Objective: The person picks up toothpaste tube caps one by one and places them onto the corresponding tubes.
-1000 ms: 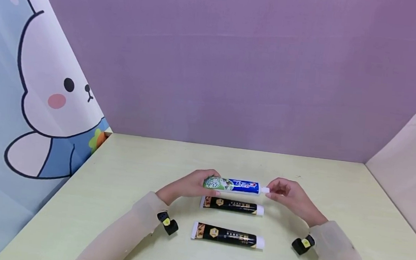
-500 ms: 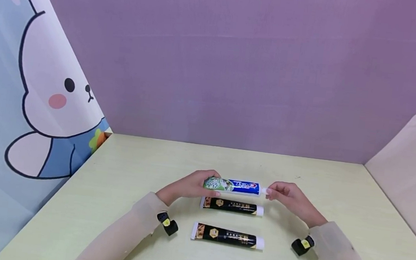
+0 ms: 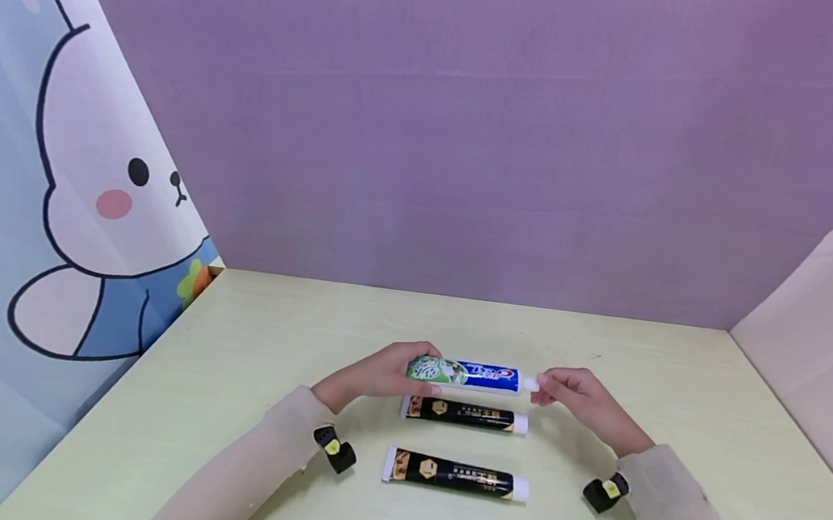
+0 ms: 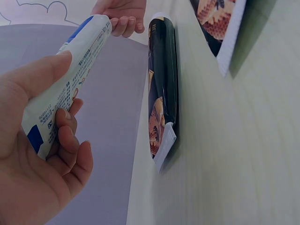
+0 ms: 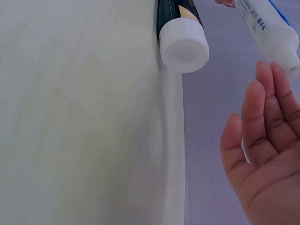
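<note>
A blue and green toothpaste tube (image 3: 484,375) lies level above the table, its white cap (image 3: 531,384) pointing right. My left hand (image 3: 387,370) grips its flat tail end, thumb on one face and fingers curled on the other in the left wrist view. At the cap end, my right hand (image 3: 577,393) pinches the cap between thumb and fingers; in the right wrist view the fingertips (image 5: 265,70) meet it while the thumb is out of sight. Two black tubes with white caps, a farther one (image 3: 465,413) and a nearer one (image 3: 456,473), lie below it on the table.
The pale wooden table (image 3: 291,315) ends at a purple backdrop (image 3: 474,132). A cartoon-printed cloth (image 3: 115,181) hangs on the left and a pale cloth (image 3: 831,333) on the right. Black cameras sit on both wrists.
My right hand's fingers have turned at the cap, from above it to beside and below it. The left hand and the toothpaste tube stay almost in place; the black tubes have not moved.
</note>
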### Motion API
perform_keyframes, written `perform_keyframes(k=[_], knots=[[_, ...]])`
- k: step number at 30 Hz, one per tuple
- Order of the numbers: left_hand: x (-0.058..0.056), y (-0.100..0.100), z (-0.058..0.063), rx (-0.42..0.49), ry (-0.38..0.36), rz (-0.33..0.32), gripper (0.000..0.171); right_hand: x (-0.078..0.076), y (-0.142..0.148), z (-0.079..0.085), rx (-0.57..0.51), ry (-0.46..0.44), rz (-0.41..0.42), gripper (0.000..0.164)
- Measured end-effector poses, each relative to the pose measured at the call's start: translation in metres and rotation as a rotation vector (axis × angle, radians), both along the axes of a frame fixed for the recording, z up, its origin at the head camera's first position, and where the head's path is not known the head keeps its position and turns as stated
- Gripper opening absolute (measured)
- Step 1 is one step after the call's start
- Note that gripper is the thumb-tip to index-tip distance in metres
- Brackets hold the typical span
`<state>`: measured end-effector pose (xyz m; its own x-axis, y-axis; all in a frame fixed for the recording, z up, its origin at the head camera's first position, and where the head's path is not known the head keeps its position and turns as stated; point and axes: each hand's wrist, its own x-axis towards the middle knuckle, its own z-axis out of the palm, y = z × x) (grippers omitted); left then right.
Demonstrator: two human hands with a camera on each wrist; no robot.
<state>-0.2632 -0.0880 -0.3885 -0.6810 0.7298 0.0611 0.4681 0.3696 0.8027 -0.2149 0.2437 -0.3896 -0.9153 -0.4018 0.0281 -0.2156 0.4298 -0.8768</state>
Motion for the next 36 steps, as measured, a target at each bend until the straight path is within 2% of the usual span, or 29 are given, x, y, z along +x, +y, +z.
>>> perform_keyframes(k=[2,5,9,13,17,25,36], knots=[[0.000,0.000,-0.001,0.002,-0.005,0.004,0.032,0.000,0.001,-0.001,-0.009,-0.004,0.013,0.027],[0.008,0.000,0.011,0.004,-0.010,0.001,0.031,0.001,0.001,-0.001,-0.011,-0.001,0.012,0.025],[0.020,-0.001,0.029,0.005,-0.017,-0.007,0.031,0.001,0.001,-0.004,-0.015,0.021,-0.002,0.031],[0.021,-0.001,0.030,0.005,-0.020,-0.006,0.030,0.000,0.001,-0.006,-0.042,0.045,-0.004,0.032],[0.020,0.000,0.029,0.000,-0.025,-0.005,0.030,0.001,0.000,-0.005,-0.052,0.092,-0.024,0.031],[0.001,0.001,0.000,-0.003,-0.012,0.016,0.033,0.001,-0.004,-0.001,-0.106,0.144,-0.035,0.028],[-0.002,0.000,-0.003,0.013,-0.022,-0.001,0.032,0.002,-0.009,-0.001,-0.094,0.153,-0.063,0.022]])
